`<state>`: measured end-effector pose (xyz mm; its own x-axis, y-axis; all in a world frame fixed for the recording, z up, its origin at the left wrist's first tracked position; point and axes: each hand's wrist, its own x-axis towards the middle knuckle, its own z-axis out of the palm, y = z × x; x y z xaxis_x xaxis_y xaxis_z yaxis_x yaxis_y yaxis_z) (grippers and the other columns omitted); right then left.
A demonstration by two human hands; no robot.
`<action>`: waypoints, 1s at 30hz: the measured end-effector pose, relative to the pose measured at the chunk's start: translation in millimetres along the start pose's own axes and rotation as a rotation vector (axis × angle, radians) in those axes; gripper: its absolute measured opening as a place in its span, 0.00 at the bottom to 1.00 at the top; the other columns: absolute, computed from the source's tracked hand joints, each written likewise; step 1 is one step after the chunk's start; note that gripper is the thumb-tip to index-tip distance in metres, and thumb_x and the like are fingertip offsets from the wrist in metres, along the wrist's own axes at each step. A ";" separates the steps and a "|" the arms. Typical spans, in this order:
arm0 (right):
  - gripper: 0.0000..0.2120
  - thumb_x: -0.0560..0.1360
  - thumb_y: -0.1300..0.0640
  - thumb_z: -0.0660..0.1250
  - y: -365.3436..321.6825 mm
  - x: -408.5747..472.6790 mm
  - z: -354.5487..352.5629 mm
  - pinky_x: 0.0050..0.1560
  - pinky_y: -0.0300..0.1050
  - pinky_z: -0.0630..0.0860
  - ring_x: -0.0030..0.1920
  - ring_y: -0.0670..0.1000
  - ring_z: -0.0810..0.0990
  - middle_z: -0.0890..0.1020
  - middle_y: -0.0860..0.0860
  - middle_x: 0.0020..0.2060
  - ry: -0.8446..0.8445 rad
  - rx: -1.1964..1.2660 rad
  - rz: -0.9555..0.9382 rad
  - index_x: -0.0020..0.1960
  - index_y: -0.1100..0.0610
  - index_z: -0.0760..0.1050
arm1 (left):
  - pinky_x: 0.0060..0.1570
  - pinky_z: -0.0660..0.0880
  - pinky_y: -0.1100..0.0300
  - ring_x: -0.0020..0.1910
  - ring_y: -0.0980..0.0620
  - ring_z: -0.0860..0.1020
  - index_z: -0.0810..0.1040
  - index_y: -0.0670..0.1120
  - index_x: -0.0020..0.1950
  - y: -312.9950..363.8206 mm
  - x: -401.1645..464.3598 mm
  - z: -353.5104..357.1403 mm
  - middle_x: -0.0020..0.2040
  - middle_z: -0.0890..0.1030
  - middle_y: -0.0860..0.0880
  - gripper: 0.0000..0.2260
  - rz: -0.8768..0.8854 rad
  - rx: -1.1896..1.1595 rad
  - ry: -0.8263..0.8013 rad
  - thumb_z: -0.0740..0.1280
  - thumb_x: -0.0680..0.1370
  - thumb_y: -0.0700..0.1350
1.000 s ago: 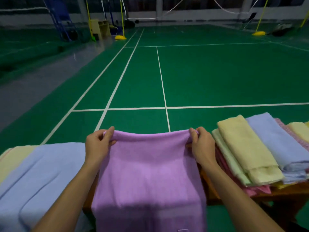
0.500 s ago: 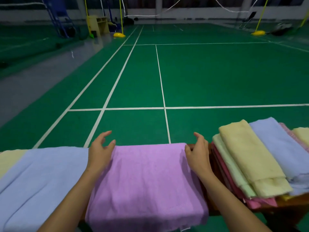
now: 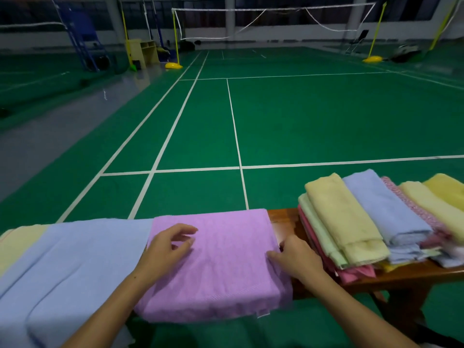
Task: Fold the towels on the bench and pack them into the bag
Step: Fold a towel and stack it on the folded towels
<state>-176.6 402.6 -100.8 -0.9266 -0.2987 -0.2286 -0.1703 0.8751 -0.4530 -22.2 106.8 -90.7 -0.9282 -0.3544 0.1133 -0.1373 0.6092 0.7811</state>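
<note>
Your purple towel (image 3: 216, 262) lies folded across the wooden bench (image 3: 283, 219), its far fold at the bench's far edge and its near hem, with a small white tag, hanging over the near edge. Your left hand (image 3: 167, 247) rests on the towel's left part, fingers loosely curled and spread, nothing gripped. Your right hand (image 3: 297, 259) sits at the towel's right edge, thumb on top of the cloth; whether the fingers underneath pinch the edge, you cannot tell from here. Left of the purple towel, touching it, a light blue towel (image 3: 67, 267) lies spread along the bench, and a pale yellow towel (image 3: 17, 244) shows beyond it at the left end. Toward the right end, just beside your right hand, sits a stack of folded towels (image 3: 376, 224): yellow, blue, pink, pale green among them. Beyond the bench's far edge is green badminton court floor (image 3: 326, 116) with white lines, and a net (image 3: 276, 21) at the far end.
</note>
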 end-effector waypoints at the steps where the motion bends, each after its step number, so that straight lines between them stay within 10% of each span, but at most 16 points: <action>1: 0.19 0.74 0.40 0.72 1.6 -3.3 0.6 0.38 0.46 0.72 0.38 0.53 0.80 0.80 0.47 0.36 -0.020 -0.007 0.011 0.40 0.54 0.73 | 0.58 0.80 0.62 0.57 0.63 0.82 0.82 0.58 0.61 8.0 -7.0 4.6 0.59 0.84 0.63 0.10 0.030 0.027 -0.068 0.72 0.82 0.45; 5: 0.17 0.71 0.46 0.74 5.9 -11.3 -4.0 0.31 0.44 0.67 0.29 0.48 0.72 0.74 0.47 0.28 -0.089 0.080 -0.023 0.35 0.53 0.70 | 0.58 0.80 0.64 0.56 0.67 0.80 0.81 0.63 0.60 26.3 -23.8 26.0 0.56 0.83 0.66 0.08 0.084 0.203 -0.246 0.69 0.83 0.52; 11: 0.08 0.73 0.60 0.72 3.0 -22.7 3.3 0.45 0.50 0.80 0.41 0.48 0.80 0.83 0.50 0.43 -0.145 0.327 -0.206 0.50 0.53 0.77 | 0.51 0.80 0.67 0.50 0.71 0.79 0.79 0.69 0.60 38.2 -11.5 43.8 0.54 0.82 0.70 0.07 0.162 0.428 -0.207 0.67 0.83 0.58; 20: 0.13 0.83 0.52 0.67 -25.1 -34.4 17.2 0.57 0.46 0.81 0.53 0.43 0.82 0.85 0.44 0.58 -0.194 0.387 -0.491 0.66 0.48 0.79 | 0.47 0.79 0.62 0.44 0.64 0.77 0.60 0.73 0.74 53.9 23.2 66.5 0.52 0.80 0.66 0.22 0.226 0.478 -0.352 0.63 0.84 0.55; 30: 0.24 0.75 0.56 0.73 -4.2 -23.6 13.2 0.48 0.39 0.79 0.44 0.43 0.79 0.80 0.45 0.51 -0.296 0.492 -0.474 0.70 0.47 0.75 | 0.49 0.80 0.56 0.48 0.63 0.78 0.78 0.67 0.59 43.2 46.3 74.9 0.49 0.82 0.67 0.08 0.217 0.457 -0.411 0.64 0.82 0.58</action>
<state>-149.5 401.0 -104.9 -0.6503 -0.7527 -0.1031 -0.2953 0.3754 -0.8786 -97.0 169.9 -97.7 -0.9955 0.0554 -0.0763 0.0187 0.9088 0.4168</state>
